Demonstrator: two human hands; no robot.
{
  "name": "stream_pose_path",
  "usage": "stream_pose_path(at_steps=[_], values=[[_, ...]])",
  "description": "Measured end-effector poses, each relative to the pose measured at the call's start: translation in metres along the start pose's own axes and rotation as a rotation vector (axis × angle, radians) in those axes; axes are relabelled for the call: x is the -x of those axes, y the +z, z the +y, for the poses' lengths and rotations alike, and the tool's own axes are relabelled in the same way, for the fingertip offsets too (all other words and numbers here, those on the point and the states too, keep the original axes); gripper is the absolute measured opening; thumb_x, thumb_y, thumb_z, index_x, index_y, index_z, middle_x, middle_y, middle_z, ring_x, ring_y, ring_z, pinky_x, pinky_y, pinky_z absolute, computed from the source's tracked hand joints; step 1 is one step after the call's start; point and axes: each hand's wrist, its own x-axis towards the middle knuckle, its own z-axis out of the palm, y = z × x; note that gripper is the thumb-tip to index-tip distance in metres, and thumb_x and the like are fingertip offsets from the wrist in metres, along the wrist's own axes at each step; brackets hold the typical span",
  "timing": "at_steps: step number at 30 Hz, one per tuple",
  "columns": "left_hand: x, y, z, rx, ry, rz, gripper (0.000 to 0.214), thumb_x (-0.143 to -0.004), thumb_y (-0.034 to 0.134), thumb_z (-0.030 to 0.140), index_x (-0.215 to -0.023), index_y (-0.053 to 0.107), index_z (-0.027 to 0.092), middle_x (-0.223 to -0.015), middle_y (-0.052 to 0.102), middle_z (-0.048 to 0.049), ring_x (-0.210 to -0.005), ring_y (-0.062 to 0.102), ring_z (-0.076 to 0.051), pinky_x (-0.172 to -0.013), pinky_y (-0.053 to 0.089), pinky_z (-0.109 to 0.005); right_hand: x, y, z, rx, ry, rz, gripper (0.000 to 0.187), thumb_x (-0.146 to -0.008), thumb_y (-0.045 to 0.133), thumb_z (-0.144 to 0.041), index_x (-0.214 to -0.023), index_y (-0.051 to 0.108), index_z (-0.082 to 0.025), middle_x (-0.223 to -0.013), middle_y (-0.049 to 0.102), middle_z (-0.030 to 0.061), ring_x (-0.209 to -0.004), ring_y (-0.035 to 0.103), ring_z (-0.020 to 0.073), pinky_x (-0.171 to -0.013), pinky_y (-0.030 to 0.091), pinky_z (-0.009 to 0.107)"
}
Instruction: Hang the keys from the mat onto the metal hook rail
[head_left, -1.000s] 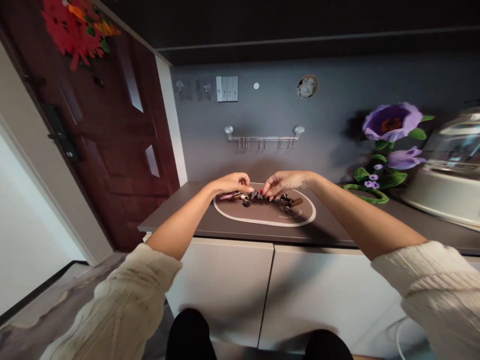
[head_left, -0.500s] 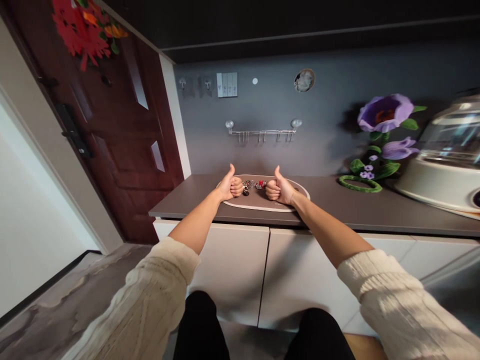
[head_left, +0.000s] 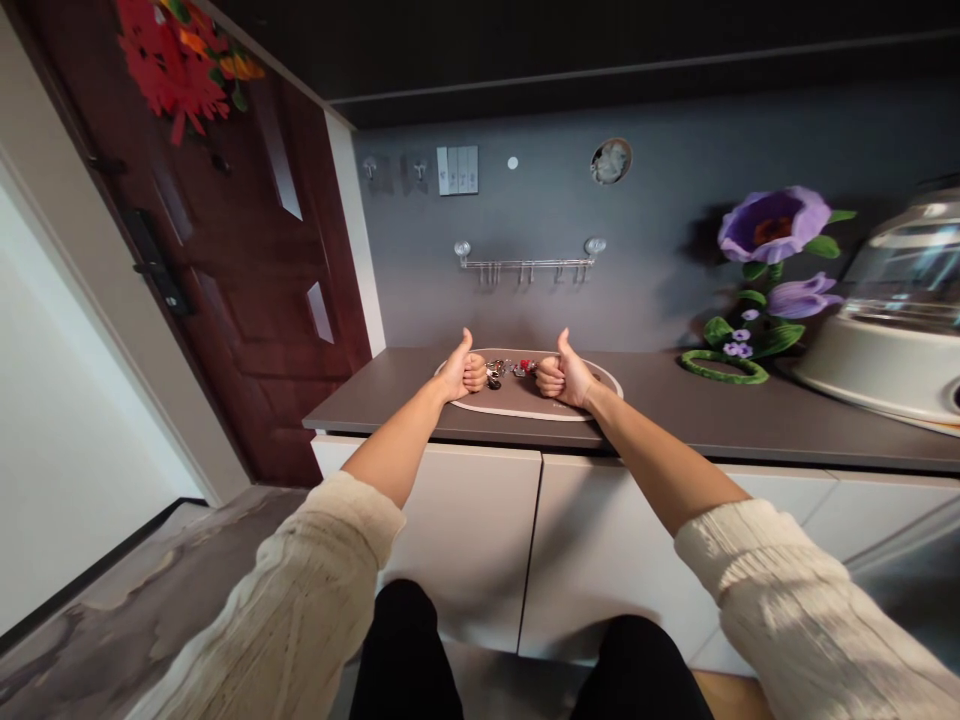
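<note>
My left hand (head_left: 464, 371) is closed in a fist with its thumb pointing up, over the left part of an oval brown mat (head_left: 517, 408) with a pale rim. On the mat's right side, my right hand (head_left: 564, 375) makes the same thumb-up fist. Nothing shows in either hand. Between them lies a small bunch of keys (head_left: 495, 378) with metal rings and dark pieces, and a red trinket (head_left: 526, 367) partly behind my right fist. Whether the fists touch these items I cannot tell.
A clear hook rail (head_left: 526, 265) is fixed to the grey wall above the mat. To the right on the counter (head_left: 652, 420) stand a purple flower lamp-like ornament (head_left: 772, 240) and a cream appliance (head_left: 877, 365) with a transparent top. A dark red door (head_left: 255, 340) is at left.
My right hand has shifted slightly to the right, widening the gap between the fists. The whole view has moved a little; both thumbs stay up.
</note>
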Motion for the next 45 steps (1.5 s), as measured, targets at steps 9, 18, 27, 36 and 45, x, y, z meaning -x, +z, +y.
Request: stream_pose_path(at_steps=[9,18,27,36,45], values=[[-0.005,0.002,0.014,-0.159,0.173,0.171,0.051,-0.072,0.046,0.062,-0.051,0.031,0.018,-0.039,0.028,0.0069,-0.033,0.018,-0.003,-0.038,0.011,-0.020,-0.012,0.000,-0.005,0.069,-0.062,0.049,0.063,-0.070,0.013,-0.078,-0.048,0.028,-0.020,-0.035,0.021,-0.0063,-0.031,0.014,0.0053,-0.033,0.011,0.020],[-0.031,-0.003,0.029,-0.685,0.438,0.448,0.018,-0.070,0.058,0.032,-0.071,0.053,0.015,-0.057,0.048,0.0040,-0.053,0.042,-0.007,-0.056,0.033,-0.021,-0.050,0.010,-0.018,0.178,-0.277,0.251,0.027,-0.077,0.049,-0.047,-0.081,0.047,-0.020,-0.038,0.032,-0.0102,-0.031,0.020,0.0050,-0.033,0.016,0.018],[-0.032,-0.021,0.012,-1.217,0.480,0.287,0.012,-0.070,0.053,0.023,-0.072,0.062,0.015,-0.070,0.057,-0.0011,-0.064,0.048,-0.011,-0.062,0.035,-0.023,-0.067,-0.005,0.010,0.650,-0.357,0.519,0.016,-0.075,0.047,-0.021,-0.091,0.048,-0.021,-0.063,0.051,-0.0048,-0.044,0.041,0.0069,-0.045,0.034,0.021],[-0.023,-0.029,0.014,-1.418,0.337,0.143,0.017,-0.072,0.055,0.030,-0.078,0.065,0.017,-0.072,0.058,-0.0019,-0.064,0.049,-0.012,-0.058,0.033,-0.023,-0.060,0.005,0.013,1.126,-0.409,0.469,0.015,-0.077,0.046,-0.017,-0.090,0.055,-0.018,-0.075,0.059,0.0031,-0.067,0.051,0.0124,-0.069,0.039,0.026],[-0.020,-0.026,0.017,-1.606,0.378,0.092,0.022,-0.079,0.048,0.026,-0.088,0.066,0.017,-0.083,0.060,-0.0059,-0.077,0.053,-0.015,-0.070,0.038,-0.025,-0.064,0.003,0.018,1.182,-0.421,0.445,0.016,-0.079,0.045,-0.015,-0.090,0.057,-0.015,-0.076,0.061,0.0042,-0.067,0.053,0.0118,-0.069,0.039,0.024]])
